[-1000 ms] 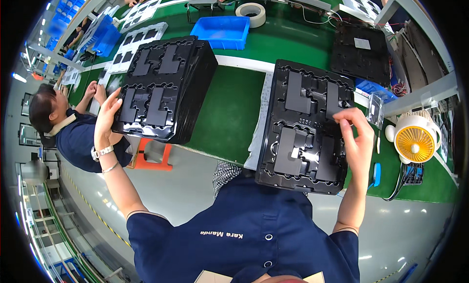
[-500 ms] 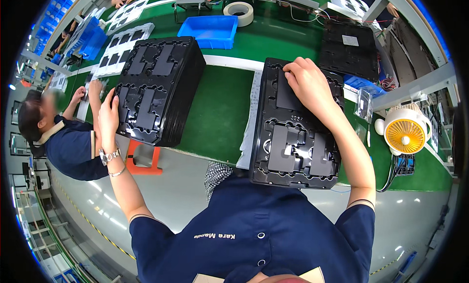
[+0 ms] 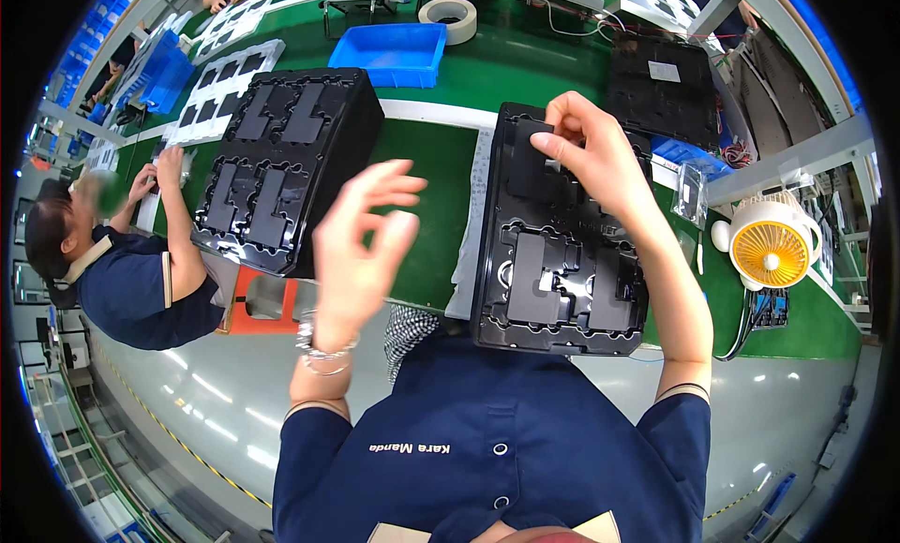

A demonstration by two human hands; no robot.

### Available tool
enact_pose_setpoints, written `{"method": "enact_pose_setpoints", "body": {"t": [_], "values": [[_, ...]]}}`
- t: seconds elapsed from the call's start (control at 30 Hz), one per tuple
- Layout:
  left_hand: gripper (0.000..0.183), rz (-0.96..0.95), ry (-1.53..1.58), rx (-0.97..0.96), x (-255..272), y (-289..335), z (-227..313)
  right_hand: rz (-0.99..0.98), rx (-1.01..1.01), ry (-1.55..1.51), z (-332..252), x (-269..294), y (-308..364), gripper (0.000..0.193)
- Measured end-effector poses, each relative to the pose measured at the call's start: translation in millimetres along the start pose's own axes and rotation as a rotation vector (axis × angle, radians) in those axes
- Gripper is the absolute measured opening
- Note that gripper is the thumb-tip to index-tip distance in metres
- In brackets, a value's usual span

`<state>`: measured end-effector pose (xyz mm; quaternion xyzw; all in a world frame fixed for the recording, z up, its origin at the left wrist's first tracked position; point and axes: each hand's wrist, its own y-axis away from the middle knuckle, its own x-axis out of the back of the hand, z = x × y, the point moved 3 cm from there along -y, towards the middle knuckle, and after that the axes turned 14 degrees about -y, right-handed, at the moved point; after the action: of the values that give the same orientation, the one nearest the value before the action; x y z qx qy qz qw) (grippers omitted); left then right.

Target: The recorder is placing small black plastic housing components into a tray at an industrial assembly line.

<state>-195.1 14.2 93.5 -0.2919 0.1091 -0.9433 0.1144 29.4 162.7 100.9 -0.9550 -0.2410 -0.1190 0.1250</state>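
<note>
My left hand (image 3: pixel 366 248) is in mid-air between two stacks of black plastic trays, blurred by motion, its fingers apart and holding nothing. My right hand (image 3: pixel 595 154) is over the far half of the right tray stack (image 3: pixel 572 342), thumb and fingers curled together at the far end of a flat black piece (image 3: pixel 532 178). What lies between those fingertips is hidden. Two more flat black pieces (image 3: pixel 536 279) sit in the near pockets of this tray. The left tray stack (image 3: pixel 323 196) is taller, and flat black L-shaped pieces (image 3: pixel 270 206) fill its top pockets.
On the green bench (image 3: pixel 431 159) stand a blue bin (image 3: pixel 389 60), a tape roll (image 3: pixel 448 20) and white trays (image 3: pixel 225 89). To the right are a yellow-and-white fan (image 3: pixel 771 251), a clear bag (image 3: pixel 691 194) and a black tray (image 3: pixel 661 93). A co-worker (image 3: pixel 141 285) works at left.
My left hand has let go of the left tray stack and moved right and nearer. My right hand has shifted slightly, its thumb now showing over the flat black piece.
</note>
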Motion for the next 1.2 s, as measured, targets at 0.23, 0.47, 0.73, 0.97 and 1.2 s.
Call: {"method": "enact_pose_setpoints", "body": {"t": [0.23, 0.47, 0.73, 0.97, 1.2], "values": [[0.033, -0.253, 0.312, 0.093, -69.0, -6.1, 24.3, -0.069, 0.049, -0.311, -46.9, -30.2, 36.4, 0.019], [0.019, -0.101, 0.539, 0.115, -71.6, -4.9, 22.0, -0.007, 0.008, -0.362, -31.2, -32.6, 50.9, 0.015], [0.022, -0.049, 0.505, 0.093, -79.1, -5.5, 20.7, -0.012, 0.107, -0.273, -30.1, -36.7, 52.1, 0.012], [0.023, 0.037, 0.145, -0.081, -73.5, -8.0, 31.9, -0.015, 0.275, -0.203, -28.8, -34.2, 56.2, 0.009], [0.025, 0.016, 0.265, -0.075, -73.5, -6.6, 34.2, -0.026, -0.008, -0.570, -25.0, -35.9, 58.2, 0.013]]}}
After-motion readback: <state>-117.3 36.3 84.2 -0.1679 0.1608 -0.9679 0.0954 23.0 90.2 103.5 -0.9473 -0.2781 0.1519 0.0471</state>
